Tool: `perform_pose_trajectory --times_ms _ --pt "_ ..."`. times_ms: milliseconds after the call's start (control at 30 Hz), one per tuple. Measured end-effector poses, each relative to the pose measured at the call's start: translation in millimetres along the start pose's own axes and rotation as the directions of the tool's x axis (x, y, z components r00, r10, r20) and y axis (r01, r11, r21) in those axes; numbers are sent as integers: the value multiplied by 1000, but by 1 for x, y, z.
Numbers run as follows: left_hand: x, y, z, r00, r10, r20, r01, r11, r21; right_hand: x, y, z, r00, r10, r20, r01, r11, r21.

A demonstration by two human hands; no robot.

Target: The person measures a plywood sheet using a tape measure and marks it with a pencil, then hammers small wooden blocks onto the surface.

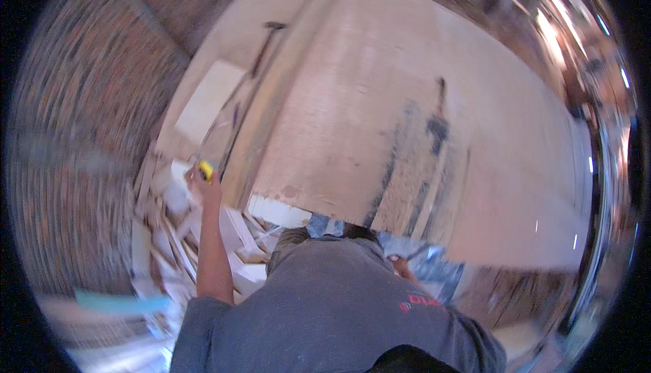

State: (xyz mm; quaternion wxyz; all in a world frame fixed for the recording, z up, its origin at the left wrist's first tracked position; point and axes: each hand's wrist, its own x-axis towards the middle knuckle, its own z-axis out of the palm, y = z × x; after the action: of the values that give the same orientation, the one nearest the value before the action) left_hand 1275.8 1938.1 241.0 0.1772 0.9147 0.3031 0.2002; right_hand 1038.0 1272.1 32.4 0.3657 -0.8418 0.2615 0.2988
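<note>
My left hand (194,182) is closed around a yellow tape measure (206,169), at the left side of the wooden table (332,122). A pale rectangular board (211,100) lies just beyond it. A hammer (262,51) rests farther off, beside a long wooden strip (271,95) running along the table's left part. Low beside my body, past the table's near edge, is my right hand (399,262); it is small and blurred, and its fingers cannot be made out. Motion smears much of the picture.
Scrap wood (180,241) is heaped at the lower left, by a brick wall (74,135). Right of the table's middle lies a dark, brush-like tool (438,127), near dark smears and thin strips (430,193). Bright, blurred clutter (576,41) stands at the far right.
</note>
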Motion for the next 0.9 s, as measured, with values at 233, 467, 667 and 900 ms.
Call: perform_pose_trajectory --times_ms 233,467,667,900 --pt "69 -16 64 926 276 257 -299 953 56 -90 -27 71 926 284 -251 -175 908 381" --pt "48 -10 65 893 388 225 -423 897 129 -101 26 61 554 500 -665 81 763 641" --pt "9 11 42 905 421 -62 -418 906 66 -91 11 -85 582 776 -244 218 140 966" --pt "-91 70 2 904 423 62 -427 901 80 -68 18 -192 740 655 -150 369 -209 906"
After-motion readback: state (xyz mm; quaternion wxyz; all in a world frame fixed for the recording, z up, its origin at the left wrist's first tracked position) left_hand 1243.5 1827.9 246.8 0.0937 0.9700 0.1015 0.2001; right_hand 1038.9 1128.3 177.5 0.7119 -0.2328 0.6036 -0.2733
